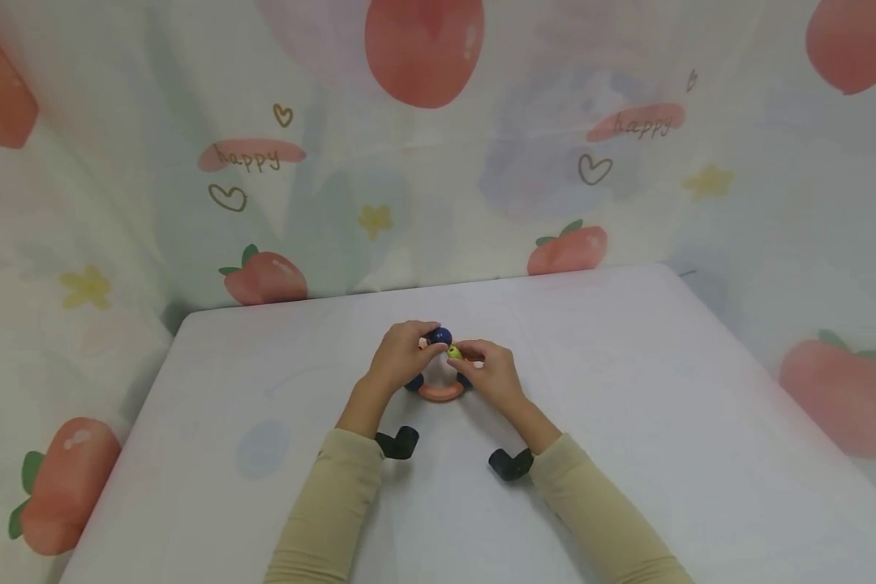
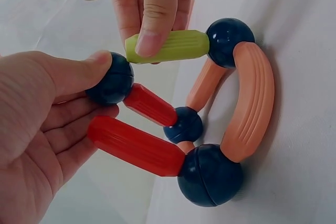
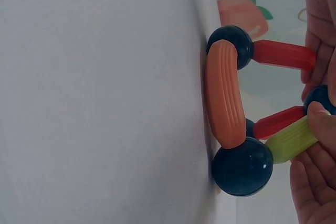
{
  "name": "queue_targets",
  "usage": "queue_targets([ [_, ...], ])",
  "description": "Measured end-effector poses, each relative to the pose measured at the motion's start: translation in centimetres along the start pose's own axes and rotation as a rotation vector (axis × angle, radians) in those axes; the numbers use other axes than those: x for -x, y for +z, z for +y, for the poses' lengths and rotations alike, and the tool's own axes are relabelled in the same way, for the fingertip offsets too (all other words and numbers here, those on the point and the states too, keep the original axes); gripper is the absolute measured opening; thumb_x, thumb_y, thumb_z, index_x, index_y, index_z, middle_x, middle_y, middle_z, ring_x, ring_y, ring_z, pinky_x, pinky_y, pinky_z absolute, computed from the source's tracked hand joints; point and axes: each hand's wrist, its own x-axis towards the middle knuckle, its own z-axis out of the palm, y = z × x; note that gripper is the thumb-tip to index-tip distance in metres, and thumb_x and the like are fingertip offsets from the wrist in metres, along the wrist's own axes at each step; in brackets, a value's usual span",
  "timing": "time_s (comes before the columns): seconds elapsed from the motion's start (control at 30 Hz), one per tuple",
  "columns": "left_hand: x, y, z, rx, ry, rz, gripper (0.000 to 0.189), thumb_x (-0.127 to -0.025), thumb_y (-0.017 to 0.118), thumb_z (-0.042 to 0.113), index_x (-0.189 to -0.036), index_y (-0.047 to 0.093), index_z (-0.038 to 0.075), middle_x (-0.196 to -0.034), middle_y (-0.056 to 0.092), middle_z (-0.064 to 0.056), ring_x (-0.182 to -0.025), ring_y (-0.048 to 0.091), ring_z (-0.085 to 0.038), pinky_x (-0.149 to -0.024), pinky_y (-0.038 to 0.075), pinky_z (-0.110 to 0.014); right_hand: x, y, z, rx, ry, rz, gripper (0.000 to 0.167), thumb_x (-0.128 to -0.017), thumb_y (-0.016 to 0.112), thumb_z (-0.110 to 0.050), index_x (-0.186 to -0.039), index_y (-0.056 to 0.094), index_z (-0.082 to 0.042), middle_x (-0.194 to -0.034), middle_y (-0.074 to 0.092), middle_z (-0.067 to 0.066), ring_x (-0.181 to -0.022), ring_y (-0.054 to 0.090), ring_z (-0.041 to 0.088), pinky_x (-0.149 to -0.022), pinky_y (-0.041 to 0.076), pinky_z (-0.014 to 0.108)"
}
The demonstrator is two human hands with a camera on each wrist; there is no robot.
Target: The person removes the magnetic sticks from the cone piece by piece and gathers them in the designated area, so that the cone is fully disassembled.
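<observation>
Since it's fiddly up top, steady does it

While the left hand (image 1: 400, 355) pinches a navy ball (image 2: 116, 80) between thumb and fingers, the right hand (image 1: 495, 371) has a lime rod (image 2: 184, 45) pinched too, thumb lying across it. So both grips are clamped on a piece, no spare fingers for anything else.

The build itself is straight ahead of the person on the white table (image 1: 628, 446), with its orange base (image 2: 253, 103) down on the surface. One red rod (image 2: 149, 103) runs from the first corner ball (image 2: 182, 124) up to the navy ball and looks joined there. The other red rod (image 2: 139, 148) sticks up from the second corner ball (image 2: 210, 176), its far end right by the left hand's fingers; can't tell if they touch. The lime rod's lower end meets the third corner ball (image 2: 229, 40). Its upper end is right up against the navy ball, but whether it's attached, can't tell.

Looks like the step in hand is bringing the uprights together at one top ball. Next move probably calls for the left hand keeping that ball steady while the right hand lines up the lime rod's end, then the loose red end gets tipped in.
</observation>
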Motion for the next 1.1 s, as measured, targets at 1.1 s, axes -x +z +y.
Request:
queue_targets([
  [1.1,0.0,-0.1,-0.2,0.032,-0.009,0.001,0.044,-0.087,0.064,0.029,-0.123,0.058,0.006,-0.119,0.06,-0.011,-0.111,0.053,-0.023,-0.094,0.041,-0.037,1.4,-2.8,0.5,0.086,-0.028,0.023,0.027,-0.074,0.077,-0.008,-0.097,0.067,0.001,-0.091,0.067,0.011,-0.083,0.064,0.023,-0.075,0.052,0.036],
])
